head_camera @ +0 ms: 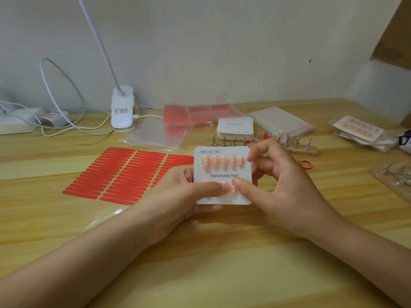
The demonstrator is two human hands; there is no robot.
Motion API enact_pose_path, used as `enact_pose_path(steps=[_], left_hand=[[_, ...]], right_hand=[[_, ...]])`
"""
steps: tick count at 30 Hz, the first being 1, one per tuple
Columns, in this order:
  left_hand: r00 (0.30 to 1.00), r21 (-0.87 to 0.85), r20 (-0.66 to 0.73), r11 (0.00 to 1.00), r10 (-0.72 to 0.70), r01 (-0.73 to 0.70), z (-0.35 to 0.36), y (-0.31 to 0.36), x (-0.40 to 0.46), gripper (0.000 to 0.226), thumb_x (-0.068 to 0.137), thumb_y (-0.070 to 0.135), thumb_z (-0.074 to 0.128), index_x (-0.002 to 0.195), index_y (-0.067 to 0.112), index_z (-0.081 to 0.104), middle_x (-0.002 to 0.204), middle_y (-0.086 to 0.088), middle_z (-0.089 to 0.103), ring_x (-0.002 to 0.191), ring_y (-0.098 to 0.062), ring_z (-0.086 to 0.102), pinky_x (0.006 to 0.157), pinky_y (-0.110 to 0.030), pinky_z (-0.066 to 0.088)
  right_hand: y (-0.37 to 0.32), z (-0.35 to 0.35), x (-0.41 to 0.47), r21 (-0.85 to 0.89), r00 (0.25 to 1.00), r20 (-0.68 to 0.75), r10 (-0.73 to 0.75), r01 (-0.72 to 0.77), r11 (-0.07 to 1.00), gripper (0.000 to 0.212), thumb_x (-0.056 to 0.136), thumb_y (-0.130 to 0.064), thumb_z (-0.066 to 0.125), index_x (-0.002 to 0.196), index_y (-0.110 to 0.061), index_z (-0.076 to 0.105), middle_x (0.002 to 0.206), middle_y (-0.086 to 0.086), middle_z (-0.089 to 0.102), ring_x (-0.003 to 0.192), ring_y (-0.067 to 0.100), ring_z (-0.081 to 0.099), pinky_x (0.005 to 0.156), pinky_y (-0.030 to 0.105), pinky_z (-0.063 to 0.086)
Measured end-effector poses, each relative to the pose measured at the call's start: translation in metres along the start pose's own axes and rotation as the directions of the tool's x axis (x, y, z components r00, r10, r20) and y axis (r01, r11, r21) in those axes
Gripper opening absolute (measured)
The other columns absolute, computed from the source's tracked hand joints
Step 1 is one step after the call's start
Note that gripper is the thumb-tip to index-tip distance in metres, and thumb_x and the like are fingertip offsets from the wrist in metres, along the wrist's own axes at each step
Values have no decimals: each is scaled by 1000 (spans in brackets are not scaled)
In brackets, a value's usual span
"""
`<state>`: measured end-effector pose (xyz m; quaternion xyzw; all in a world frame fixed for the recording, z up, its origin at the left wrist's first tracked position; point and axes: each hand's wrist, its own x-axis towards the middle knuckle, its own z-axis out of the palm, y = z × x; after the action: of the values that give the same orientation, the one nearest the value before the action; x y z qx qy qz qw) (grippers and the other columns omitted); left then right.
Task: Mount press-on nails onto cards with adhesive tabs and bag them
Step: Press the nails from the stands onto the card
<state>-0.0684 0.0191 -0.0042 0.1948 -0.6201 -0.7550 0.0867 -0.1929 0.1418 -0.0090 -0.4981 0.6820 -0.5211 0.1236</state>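
Note:
A white card (223, 175) printed "Handmade Nail" is held above the wooden table. Its top row carries several pink press-on nails (223, 162); more pink nails sit in its lower row, partly hidden by thumbs. My left hand (178, 196) grips the card from the left, thumb lying across the lower row. My right hand (278, 181) holds the card's right edge, its thumb pressing a lower-row nail and its fingers curled behind. A sheet of red adhesive tabs (117, 174) lies flat to the left.
Behind the card are a stack of blank cards (235, 127), clear zip bags (282, 123), more red tab sheets (195, 114) and a wooden strip with metal nail stands (295, 145). Bagged finished cards (360, 130) lie far right. A clip lamp (122, 112) and cables stand back left.

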Motion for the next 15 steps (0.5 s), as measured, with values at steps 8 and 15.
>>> enact_pose_path(steps=[8,15], left_hand=[[998,-60,-31,997,-46,44,-1,3,1,25,80,8,65,104,10,68,98,-3,73,89,-11,69,60,-15,53],[999,-59,-33,998,-40,38,0,2,1,33,72,13,68,104,10,68,99,-3,73,89,-11,69,60,-15,53]], right_hand=[[4,-14,2,-475,890,-31,-454,387,790,18,76,-35,66,88,-23,66,84,-5,55,77,3,50,76,25,37],[9,-9,3,-593,830,67,-553,479,647,14,82,-28,64,77,-19,74,78,-3,61,74,12,51,75,29,32]])
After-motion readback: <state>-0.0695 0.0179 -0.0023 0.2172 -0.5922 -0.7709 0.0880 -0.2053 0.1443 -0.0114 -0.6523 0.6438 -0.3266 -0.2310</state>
